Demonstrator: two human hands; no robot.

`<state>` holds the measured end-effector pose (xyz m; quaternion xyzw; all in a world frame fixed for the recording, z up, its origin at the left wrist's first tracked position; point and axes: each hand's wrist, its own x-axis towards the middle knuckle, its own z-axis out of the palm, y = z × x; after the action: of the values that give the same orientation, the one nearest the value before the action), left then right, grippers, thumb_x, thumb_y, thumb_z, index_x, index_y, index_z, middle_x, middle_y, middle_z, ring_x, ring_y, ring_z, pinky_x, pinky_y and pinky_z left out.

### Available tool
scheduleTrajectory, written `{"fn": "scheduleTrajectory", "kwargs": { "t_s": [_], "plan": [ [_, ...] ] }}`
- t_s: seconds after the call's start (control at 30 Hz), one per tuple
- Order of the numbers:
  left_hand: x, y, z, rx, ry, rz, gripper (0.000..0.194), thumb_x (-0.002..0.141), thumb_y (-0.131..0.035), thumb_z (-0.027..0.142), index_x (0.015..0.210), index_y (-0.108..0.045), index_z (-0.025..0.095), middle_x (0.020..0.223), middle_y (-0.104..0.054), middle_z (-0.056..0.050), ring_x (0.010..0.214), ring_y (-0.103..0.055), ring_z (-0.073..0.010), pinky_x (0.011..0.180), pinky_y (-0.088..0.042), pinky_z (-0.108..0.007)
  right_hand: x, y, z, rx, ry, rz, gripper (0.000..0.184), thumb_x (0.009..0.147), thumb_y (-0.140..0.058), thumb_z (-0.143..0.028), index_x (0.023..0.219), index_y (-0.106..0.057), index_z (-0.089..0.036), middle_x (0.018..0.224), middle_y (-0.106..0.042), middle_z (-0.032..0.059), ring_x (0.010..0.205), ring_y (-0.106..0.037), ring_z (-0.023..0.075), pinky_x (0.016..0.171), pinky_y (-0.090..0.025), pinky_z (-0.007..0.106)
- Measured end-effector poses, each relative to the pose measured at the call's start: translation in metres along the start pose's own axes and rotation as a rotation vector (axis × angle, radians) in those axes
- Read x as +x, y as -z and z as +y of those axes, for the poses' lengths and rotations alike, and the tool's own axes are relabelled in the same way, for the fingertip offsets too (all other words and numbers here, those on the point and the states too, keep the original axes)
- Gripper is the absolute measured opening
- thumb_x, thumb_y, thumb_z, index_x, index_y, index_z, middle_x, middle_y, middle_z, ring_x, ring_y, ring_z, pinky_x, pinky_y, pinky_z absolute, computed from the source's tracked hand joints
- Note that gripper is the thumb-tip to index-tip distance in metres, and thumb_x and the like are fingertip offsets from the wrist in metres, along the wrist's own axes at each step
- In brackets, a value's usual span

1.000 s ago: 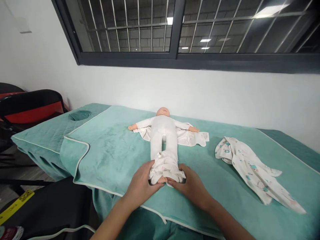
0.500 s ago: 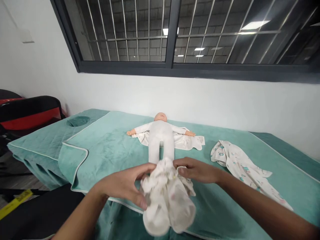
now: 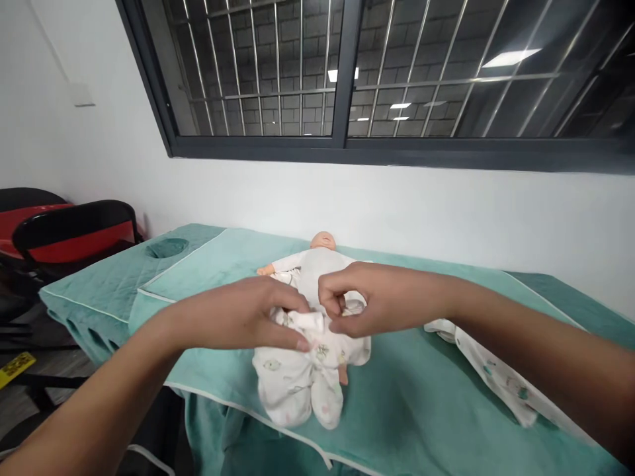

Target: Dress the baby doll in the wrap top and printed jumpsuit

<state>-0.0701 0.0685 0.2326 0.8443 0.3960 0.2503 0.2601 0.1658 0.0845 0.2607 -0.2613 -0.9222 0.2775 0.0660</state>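
left hand (image 3: 248,314) pinches printed trousers (image 3: 290,380); right hand (image 3: 384,296) curls beside it, hold unclear; arranging them seems the step, next needing paired grips.

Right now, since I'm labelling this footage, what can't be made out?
All in the head view:
One arm of the doll: mostly behind the right hand.
Its legs: mostly behind the central garment and left hand.
Right-side garment: partly behind the right forearm.
Yellow strip: cut off by the left edge, its markings too small.
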Motion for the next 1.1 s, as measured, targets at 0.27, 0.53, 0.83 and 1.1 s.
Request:
{"fn": "scheduleTrajectory", "kwargs": {
  "t_s": [0.27,0.53,0.83,1.1],
  "plan": [
    [-0.002,0.015,-0.012,0.124,0.078,-0.12,0.027,0.077,-0.064,0.05,0.087,-0.068,0.024,0.078,-0.063,0.001,0.068,-0.058,-0.0166,0.06,-0.042,-0.023,0.027,-0.007,0.025,0.639,0.178,0.603,0.028,0.086,-0.062,-0.045,0.081,-0.047,-0.022,0.072,-0.046,-0.0042,0.06,-0.043,0.009,0.054,-0.033,0.022],
    [0.019,0.007,-0.062,-0.035,0.193,0.834,0.028,0.078,-0.064,0.042,0.096,-0.058,0.022,0.095,-0.062,-0.001,0.091,-0.06,-0.019,0.079,-0.05,-0.03,0.077,-0.001,0.035,0.756,0.204,0.734,0.033,0.084,-0.063,-0.05,0.082,-0.047,-0.022,0.077,-0.046,-0.0037,0.065,-0.045,0.0089,0.062,-0.038,0.023],
    [0.047,-0.111,-0.135,-0.205,0.275,0.711,0.088,0.07,-0.073,0.038,0.142,-0.025,0.018,0.145,-0.032,-0.016,0.135,-0.035,-0.0299,0.11,-0.034,-0.046,0.177,-0.02,0.132,0.888,0.069,0.941,0.034,0.075,-0.069,-0.044,0.08,-0.044,-0.022,0.073,-0.048,-0.0053,0.07,-0.049,0.0107,0.072,-0.044,0.026],
    [0.046,-0.134,-0.204,-0.14,0.516,0.681,0.058,0.073,-0.051,0.008,0.13,-0.045,0.019,0.123,-0.054,-0.011,0.115,-0.054,-0.026,0.1,-0.043,-0.044,0.124,-0.058,0.267,0.049,-0.332,0.905,0.027,0.081,-0.057,-0.036,0.102,-0.057,-0.02,0.112,-0.06,0.0079,0.107,-0.055,0.0224,0.099,-0.038,0.04]
  ]
}}
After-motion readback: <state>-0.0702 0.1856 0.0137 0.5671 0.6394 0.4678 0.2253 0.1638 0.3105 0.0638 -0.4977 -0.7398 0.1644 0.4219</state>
